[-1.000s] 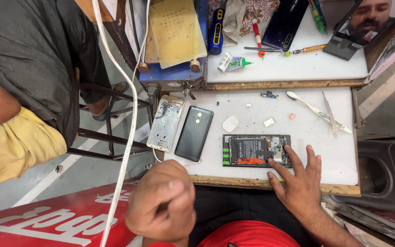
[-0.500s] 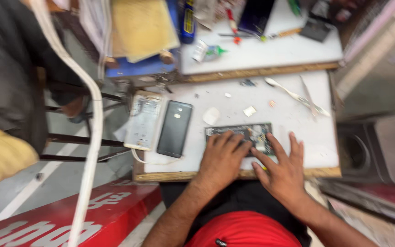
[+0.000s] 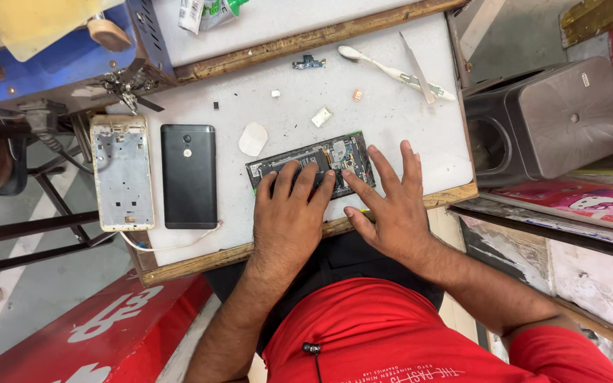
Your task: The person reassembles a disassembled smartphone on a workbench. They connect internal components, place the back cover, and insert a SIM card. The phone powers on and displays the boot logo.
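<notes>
A: Where was the opened phone [image 3: 335, 157]?
B: On the white table [image 3: 391, 120], near the front edge, circuit side up, lying slightly tilted.
A: Left hand [image 3: 289, 216]?
B: Flat on the phone's left half, fingers spread and pressing down, not curled round it.
A: Right hand [image 3: 390, 209]?
B: Open too, palm down, fingers splayed. Index tip touched the phone's right end; the rest lay on the table just beside it.
A: Anything else?
B: Black back cover [image 3: 189, 176] and a pale frame [image 3: 121, 173] lay side by side at left. White tweezers [image 3: 391, 72] lay far back. Small white pad [image 3: 252, 139] sat near the phone.
</notes>
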